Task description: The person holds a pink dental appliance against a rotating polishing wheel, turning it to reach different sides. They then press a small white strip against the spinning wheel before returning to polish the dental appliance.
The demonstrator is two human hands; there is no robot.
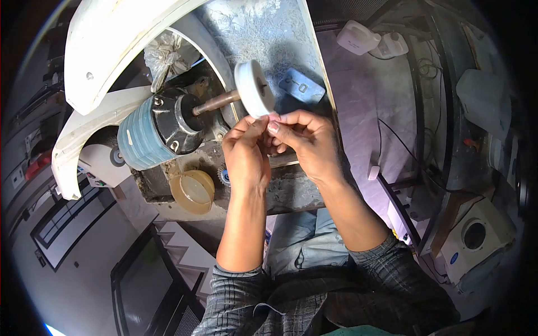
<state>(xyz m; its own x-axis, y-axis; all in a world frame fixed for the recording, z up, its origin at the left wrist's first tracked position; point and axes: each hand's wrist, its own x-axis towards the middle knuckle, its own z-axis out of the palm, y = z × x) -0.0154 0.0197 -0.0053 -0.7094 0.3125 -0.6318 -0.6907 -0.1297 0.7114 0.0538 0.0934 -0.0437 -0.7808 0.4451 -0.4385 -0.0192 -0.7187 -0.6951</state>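
Note:
A white grinding wheel (255, 89) is mounted on the brown shaft (217, 103) of a blue ribbed motor (144, 134). Just under the wheel's lower edge, my left hand (246, 152) is closed, its thumb and fingers pinched together. My right hand (311, 140) meets it there in a pinch of its own, thumb against forefinger. Both sets of fingertips come together at one spot close to the wheel's rim. What they hold is tiny and mostly covered by the fingers, so I cannot tell its kind.
A yellowish bowl (192, 192) of cloudy liquid stands left of my wrists. Behind the wheel lies a blue block (302, 85) marked with letters. A white curved guard (120, 47) arches over the motor. White jugs (358, 38) and a pale speaker-like box (475, 237) sit to the right.

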